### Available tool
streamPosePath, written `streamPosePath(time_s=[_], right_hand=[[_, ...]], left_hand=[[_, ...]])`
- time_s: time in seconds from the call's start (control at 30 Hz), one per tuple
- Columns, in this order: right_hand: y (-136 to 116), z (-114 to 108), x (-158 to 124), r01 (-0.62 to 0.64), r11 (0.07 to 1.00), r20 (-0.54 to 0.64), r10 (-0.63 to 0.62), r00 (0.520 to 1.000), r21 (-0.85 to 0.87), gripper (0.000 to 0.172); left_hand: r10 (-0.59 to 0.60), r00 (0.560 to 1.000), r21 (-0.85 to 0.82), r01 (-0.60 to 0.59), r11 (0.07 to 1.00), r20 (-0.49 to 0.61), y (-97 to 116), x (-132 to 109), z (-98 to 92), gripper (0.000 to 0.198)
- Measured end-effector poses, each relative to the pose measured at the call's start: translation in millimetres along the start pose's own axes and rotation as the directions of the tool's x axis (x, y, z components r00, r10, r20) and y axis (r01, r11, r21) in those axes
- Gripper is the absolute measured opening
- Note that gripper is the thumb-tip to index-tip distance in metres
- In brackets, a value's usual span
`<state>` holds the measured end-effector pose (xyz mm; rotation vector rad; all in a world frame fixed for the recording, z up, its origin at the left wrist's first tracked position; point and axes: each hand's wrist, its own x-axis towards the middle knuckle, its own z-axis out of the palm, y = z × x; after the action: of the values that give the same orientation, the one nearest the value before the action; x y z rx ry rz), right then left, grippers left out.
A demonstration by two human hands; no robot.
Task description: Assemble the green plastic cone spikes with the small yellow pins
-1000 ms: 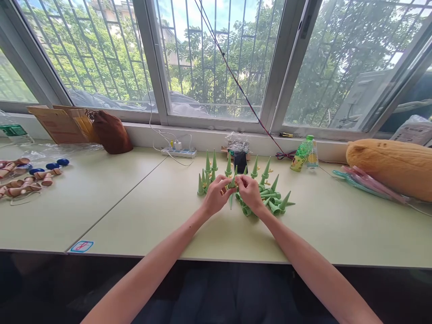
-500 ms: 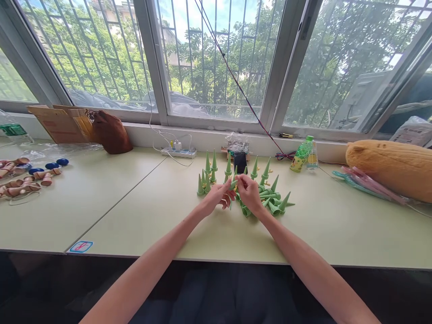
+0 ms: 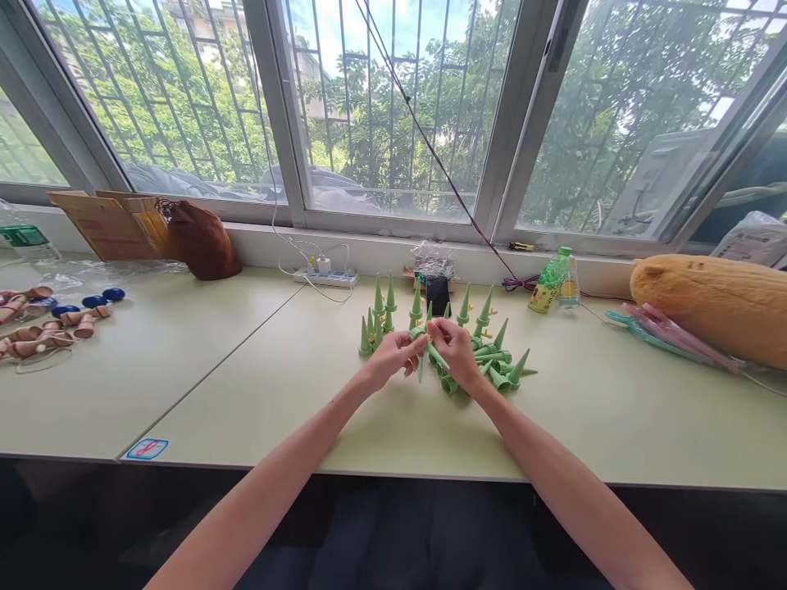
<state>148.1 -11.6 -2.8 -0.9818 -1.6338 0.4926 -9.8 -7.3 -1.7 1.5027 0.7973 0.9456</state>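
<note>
My left hand is closed around a green plastic watering spike, whose round collar shows at its fingertips. A slim green spike slants down to the right between my two hands. My right hand is pinched close beside the collar, and its fingers hide whatever is in them. Below and to the right of it lies a pile of loose green spikes. Behind my hands, several spikes stand upright, points up, some with small yellow valves, such as the one at the left.
A black phone leans at the back by crumpled clear plastic. A green-capped bottle and an orange plush stand on the right. Behind are a power strip and a brown pouch; wooden toys lie far left.
The green piece between my hands has turned: its collar now shows at the left fingertips and a spike points down right. Both hands stay nearly in place.
</note>
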Motion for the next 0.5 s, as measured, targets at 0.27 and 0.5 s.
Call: streamPosePath(time_s=[0.27, 0.5], right_hand=[[-2.1, -0.4, 0.1, 0.013, 0.997, 0.044, -0.01, 0.999, -0.072, 0.04], [-4.1, -0.3, 0.6, 0.017, 0.995, 0.021, -0.014, 1.0, -0.099, 0.041]], left_hand=[[0.178, 0.981, 0.306, -0.148, 0.94, -0.073, -1.2, -2.8, 1.1, 0.042], [0.44, 0.887, 0.545, -0.304, 0.782, -0.137, -8.5, 1.0, 3.3, 0.035]])
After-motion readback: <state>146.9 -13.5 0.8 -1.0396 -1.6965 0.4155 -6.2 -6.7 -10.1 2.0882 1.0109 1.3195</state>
